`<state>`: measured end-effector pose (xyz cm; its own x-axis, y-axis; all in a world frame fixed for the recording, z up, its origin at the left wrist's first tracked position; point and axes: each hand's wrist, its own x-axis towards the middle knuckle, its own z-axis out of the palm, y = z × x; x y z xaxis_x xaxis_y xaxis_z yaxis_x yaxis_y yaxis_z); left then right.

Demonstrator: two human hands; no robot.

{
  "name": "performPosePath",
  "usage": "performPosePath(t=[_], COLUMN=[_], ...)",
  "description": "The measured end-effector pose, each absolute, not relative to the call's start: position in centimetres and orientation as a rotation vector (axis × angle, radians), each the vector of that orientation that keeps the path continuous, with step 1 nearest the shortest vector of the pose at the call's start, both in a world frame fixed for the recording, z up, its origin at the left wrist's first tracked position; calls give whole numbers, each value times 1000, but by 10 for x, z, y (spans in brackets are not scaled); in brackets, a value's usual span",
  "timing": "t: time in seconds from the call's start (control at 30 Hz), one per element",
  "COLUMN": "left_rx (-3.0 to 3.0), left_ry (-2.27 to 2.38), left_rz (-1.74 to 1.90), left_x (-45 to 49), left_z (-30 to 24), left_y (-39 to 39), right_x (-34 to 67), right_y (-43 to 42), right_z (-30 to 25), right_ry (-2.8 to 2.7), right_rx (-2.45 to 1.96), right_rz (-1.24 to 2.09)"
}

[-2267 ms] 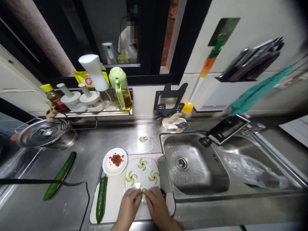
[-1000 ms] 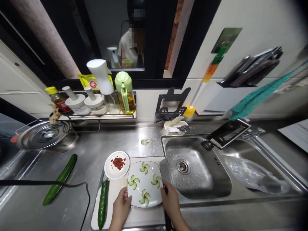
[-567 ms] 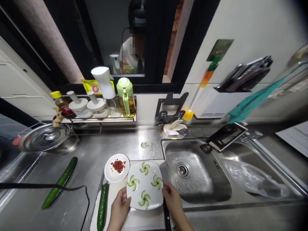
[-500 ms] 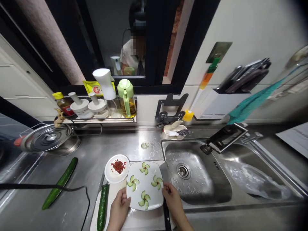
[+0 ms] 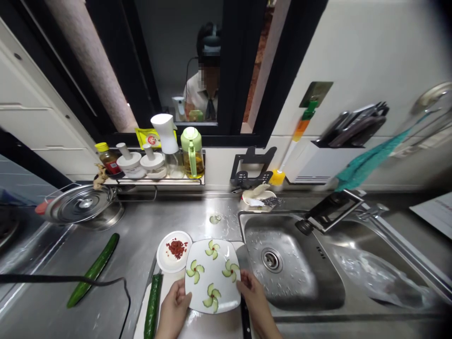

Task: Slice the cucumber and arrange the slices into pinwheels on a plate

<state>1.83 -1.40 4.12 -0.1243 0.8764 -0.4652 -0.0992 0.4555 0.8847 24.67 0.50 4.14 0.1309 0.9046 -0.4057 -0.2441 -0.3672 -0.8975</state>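
Observation:
A square white plate [image 5: 213, 273] is held by its left and right edges between my two hands. Four-petalled or fuller pinwheels of cucumber slices [image 5: 211, 297] with small red centres lie near its four sides. My left hand [image 5: 175, 303] is closed on the lower left edge, thumb on the rim. Opposite it, my right hand [image 5: 252, 294] grips the right edge the same way. Beneath the plate is a white cutting board [image 5: 212, 327]. A cut cucumber [image 5: 153, 306] lies along its left side, and a black knife handle [image 5: 246, 320] shows by my right wrist. A round white dish [image 5: 165, 263] holds red berries [image 5: 177, 248].
A whole cucumber [image 5: 93, 270] lies on the steel counter, crossed in view by a black cable [image 5: 106, 281]. The sink [image 5: 300, 282] is to the right. Behind stand a lidded pot [image 5: 84, 207], a rack of seasoning jars [image 5: 130, 165] and a green-topped oil bottle [image 5: 192, 155].
The view has tilted up and shifted slightly, so the surroundings sit lower in the picture. Both hands keep their hold on the plate, which looks nearly unmoved.

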Motion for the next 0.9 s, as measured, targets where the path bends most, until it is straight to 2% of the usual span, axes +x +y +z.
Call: performPosePath(t=[0.33,0.5,0.73,0.9], left_rx=[686,734,956,1087], left_ry=[1362,1257,1411,1573], left_rz=[982,903,775,714], left_x=[23,24,6,-25], left_z=[48,53,34,18], left_y=[-16,-22,-33,-33], right_x=[229,238,328,416], right_y=[-5,-10,-28,-86], right_z=[57,69,92,101], right_ry=[-395,-436,-341,-308], right_rx=[-1252,-1276,-1303,-1520], right_rz=[1572,1559,1629,1608])
